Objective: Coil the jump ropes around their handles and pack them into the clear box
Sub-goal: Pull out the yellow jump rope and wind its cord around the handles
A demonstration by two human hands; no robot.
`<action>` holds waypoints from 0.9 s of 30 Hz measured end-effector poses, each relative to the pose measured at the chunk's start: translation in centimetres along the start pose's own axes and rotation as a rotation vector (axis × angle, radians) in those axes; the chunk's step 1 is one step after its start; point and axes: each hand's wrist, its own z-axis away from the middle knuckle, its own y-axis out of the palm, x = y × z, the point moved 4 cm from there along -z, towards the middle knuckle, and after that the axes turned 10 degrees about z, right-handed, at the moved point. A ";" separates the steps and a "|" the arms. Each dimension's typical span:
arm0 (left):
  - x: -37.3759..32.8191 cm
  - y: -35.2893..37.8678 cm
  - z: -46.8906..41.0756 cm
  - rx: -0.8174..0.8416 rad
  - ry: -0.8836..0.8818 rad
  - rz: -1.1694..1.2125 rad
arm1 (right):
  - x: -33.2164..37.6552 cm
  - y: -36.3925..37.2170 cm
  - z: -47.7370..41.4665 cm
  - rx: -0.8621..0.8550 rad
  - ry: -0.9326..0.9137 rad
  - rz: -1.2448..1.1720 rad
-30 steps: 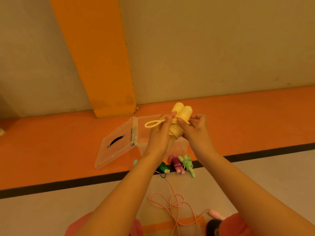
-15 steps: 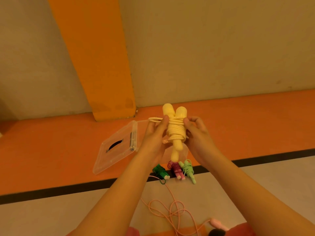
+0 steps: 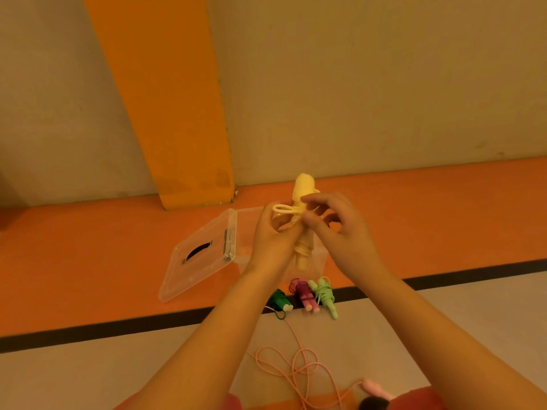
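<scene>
The left hand [image 3: 270,241] grips the coiled yellow jump rope [image 3: 304,189]; the right hand [image 3: 340,232] pinches its cord, clear box [image 3: 319,263] open behind them

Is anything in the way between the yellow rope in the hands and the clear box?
Nothing visible is. The left hand and right hand hold the yellow rope right over the box in this view. Its lid lies open to the left. The hands hide part of the box's inside.
</scene>
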 end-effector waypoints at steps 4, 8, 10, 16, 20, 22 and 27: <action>-0.2 0.3 1.2 0.022 0.183 -0.193 | 0.2 0.0 0.6 -0.009 0.014 0.063; -0.8 0.9 2.2 0.111 0.200 -0.238 | 0.8 -1.1 0.8 -0.031 0.045 -0.002; -1.3 0.9 2.5 0.178 0.181 -0.244 | 0.4 -1.8 0.9 -0.032 0.134 -0.112; -2.0 0.2 3.0 0.187 0.203 -0.366 | 0.1 -2.5 1.4 0.031 0.208 -0.258; -1.9 0.1 2.9 0.187 0.156 -0.318 | 0.3 -2.6 1.7 0.087 0.171 -0.213; -1.8 0.2 2.8 0.202 0.150 -0.313 | 0.6 -3.0 1.5 0.075 0.146 -0.185; -1.1 0.8 2.8 0.208 0.183 -0.393 | 0.7 -3.1 1.0 0.027 0.125 -0.108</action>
